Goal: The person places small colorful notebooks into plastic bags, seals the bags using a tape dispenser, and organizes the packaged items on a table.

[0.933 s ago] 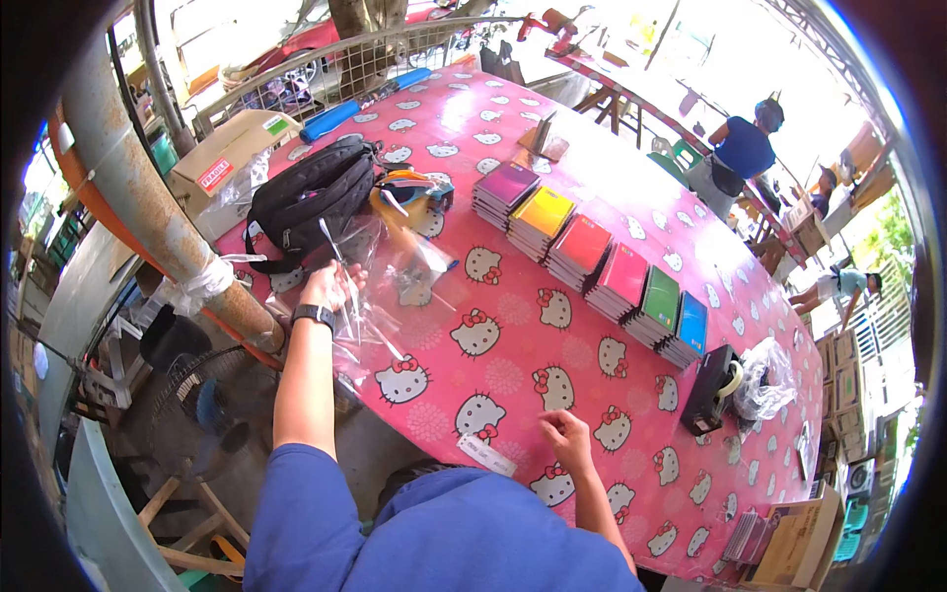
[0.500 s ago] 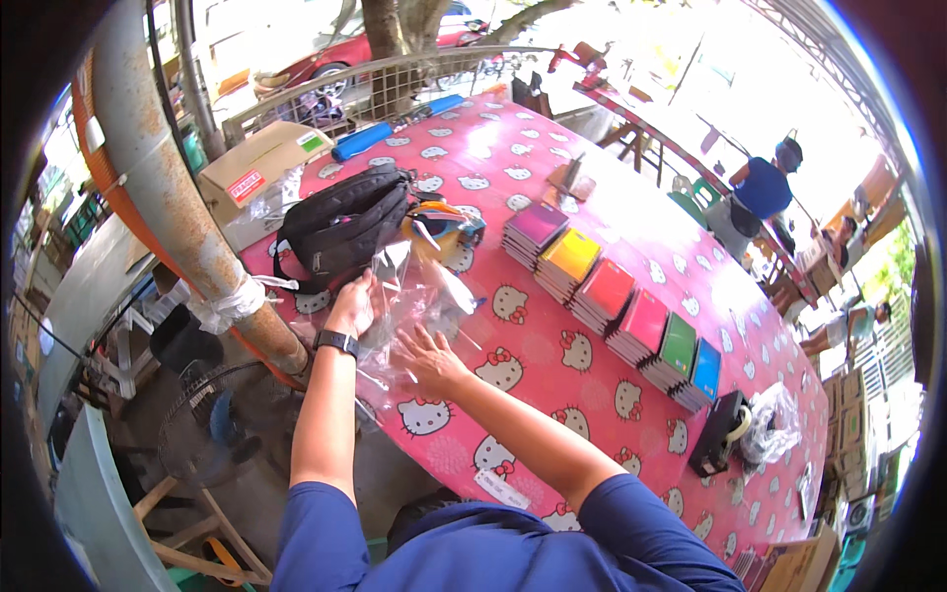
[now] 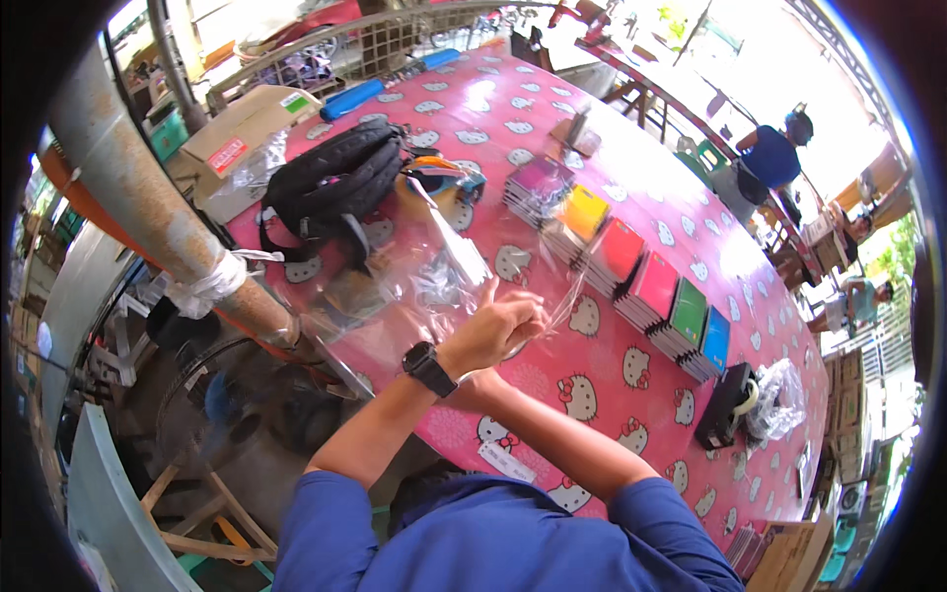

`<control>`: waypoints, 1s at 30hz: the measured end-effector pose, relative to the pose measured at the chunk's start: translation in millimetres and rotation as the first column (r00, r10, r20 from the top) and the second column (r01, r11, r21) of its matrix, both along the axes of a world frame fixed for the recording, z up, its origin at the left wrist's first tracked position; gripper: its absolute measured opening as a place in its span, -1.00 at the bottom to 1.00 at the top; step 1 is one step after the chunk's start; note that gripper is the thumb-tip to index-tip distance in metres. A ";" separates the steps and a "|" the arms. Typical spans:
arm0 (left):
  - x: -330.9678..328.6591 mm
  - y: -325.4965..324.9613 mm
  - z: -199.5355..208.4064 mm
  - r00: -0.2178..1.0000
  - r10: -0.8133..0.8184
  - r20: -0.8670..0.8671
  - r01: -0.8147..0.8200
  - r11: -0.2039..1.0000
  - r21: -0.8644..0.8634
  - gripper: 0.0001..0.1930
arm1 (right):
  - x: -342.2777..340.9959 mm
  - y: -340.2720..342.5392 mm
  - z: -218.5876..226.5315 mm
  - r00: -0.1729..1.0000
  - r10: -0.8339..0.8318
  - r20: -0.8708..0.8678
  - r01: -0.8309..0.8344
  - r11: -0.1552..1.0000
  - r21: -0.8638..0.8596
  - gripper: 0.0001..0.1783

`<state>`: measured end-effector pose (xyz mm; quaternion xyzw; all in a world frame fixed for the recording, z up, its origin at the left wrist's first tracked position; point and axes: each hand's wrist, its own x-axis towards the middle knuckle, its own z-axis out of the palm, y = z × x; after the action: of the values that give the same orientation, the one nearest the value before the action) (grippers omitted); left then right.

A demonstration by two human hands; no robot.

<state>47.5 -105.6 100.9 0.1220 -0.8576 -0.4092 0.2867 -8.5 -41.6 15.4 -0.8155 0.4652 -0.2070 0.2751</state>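
My left hand (image 3: 498,328), with a black watch on its wrist, is crossed over to the right above the pink patterned table (image 3: 538,390). Its fingers are curled closed on clear plastic film (image 3: 439,281), which spreads left across the table and rises in creases by the knuckles. Beneath that wrist lies my right hand (image 3: 480,391), its fingers mostly hidden behind the left hand. A white strip (image 3: 459,247) stands out beyond the film. Farther right runs a row of notebook stacks (image 3: 651,286) in purple, yellow, red, pink, green and blue.
A black backpack (image 3: 335,187) and an orange-and-blue pouch (image 3: 444,183) lie beyond the film. A cardboard box (image 3: 242,133) stands behind a rusty pole (image 3: 148,187) at left. A black tape dispenser (image 3: 725,407) and crumpled plastic (image 3: 777,400) sit at right. People are in the background.
My left hand has swung rightward across my right hand, drawing the film out toward the notebooks. My right hand, spread earlier, has moved under the left wrist.
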 end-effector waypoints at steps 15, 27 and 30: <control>17.0 70.1 -87.7 0.865 0.365 0.345 -0.236 0.902 -0.363 -0.28 | -110.4 186.4 22.8 0.476 -0.748 -0.463 0.811 0.577 -0.098 -0.24; 9.7 36.7 -91.1 0.776 0.388 0.497 -0.103 0.855 -0.507 -0.34 | -139.5 161.2 34.6 0.483 -0.726 -0.489 0.855 0.512 0.085 -0.33; -2.6 6.2 -81.1 0.813 0.520 0.263 -0.332 0.784 -0.525 -0.33 | -157.1 145.4 41.0 0.422 -0.796 -0.434 0.883 0.468 0.000 -0.28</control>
<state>44.9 -99.4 19.8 0.3256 -0.9166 -0.0862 0.2152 -165.7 103.8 56.4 -0.4554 0.8747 -0.1022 0.1306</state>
